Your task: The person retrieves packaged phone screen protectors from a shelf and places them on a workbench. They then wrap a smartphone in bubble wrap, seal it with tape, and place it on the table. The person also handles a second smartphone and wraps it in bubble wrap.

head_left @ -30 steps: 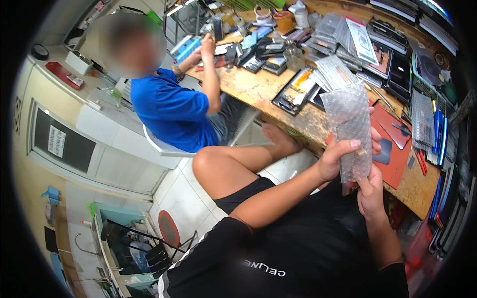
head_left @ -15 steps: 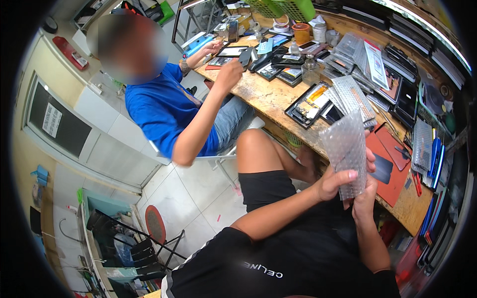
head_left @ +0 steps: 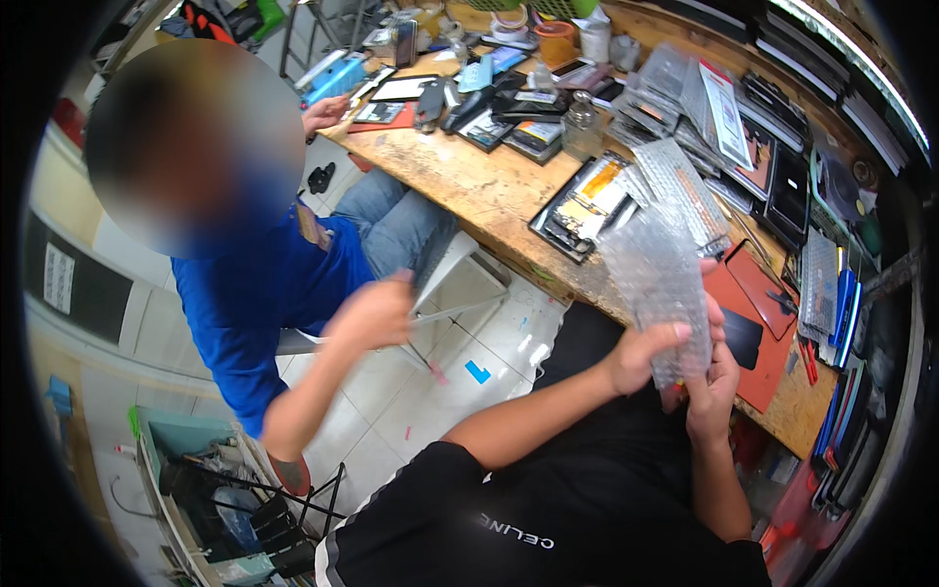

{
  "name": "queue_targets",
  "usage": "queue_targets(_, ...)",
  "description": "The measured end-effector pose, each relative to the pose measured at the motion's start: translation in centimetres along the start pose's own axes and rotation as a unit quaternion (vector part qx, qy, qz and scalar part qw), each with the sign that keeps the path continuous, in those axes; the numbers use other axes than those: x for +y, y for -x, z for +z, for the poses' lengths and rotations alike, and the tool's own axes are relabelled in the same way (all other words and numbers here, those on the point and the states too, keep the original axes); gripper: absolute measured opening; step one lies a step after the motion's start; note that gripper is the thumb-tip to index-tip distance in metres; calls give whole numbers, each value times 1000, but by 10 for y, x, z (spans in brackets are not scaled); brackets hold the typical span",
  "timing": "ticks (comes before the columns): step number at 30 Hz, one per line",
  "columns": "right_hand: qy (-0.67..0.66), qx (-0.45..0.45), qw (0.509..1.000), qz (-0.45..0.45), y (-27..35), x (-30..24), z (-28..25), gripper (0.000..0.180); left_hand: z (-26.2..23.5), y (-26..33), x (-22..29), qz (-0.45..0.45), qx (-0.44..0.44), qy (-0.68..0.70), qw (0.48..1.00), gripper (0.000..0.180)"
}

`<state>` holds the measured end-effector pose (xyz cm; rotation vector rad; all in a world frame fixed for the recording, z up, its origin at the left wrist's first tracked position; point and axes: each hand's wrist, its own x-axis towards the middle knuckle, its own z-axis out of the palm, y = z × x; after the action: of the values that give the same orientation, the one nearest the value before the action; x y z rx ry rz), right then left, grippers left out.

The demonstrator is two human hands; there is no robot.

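A clear bubble-wrap pouch [head_left: 661, 284] is held upright in front of me, over the near edge of a wooden workbench [head_left: 489, 186]. My left hand [head_left: 641, 354] grips its lower left side. My right hand [head_left: 712, 377] holds its lower right edge from behind, fingers partly hidden by the pouch. What is inside the pouch cannot be made out.
A person in a blue shirt [head_left: 256, 293] sits to my left on a white stool [head_left: 468, 284], one hand [head_left: 377, 311] near the stool, the other [head_left: 328, 112] at the bench. Phone parts, an opened phone tray [head_left: 582, 203], a red mat [head_left: 758, 323] and jars cover the bench.
The view has swung so the person in blue looms closer at left, and their arm has dropped toward the stool. Both my hands keep hold of the pouch.
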<state>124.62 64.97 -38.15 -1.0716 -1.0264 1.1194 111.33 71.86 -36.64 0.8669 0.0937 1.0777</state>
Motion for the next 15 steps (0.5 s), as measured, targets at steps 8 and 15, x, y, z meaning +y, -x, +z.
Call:
queue_targets(8, -82, -144, 975, 146, -4, -23, -24, 36, -44, -36, 7, -36, 7, 147, 988, 84)
queue_targets(15, -142, -66, 979, 128, -19, -13, -30, 30, -36, -61, -12, -25, -7, 150, 988, 96)
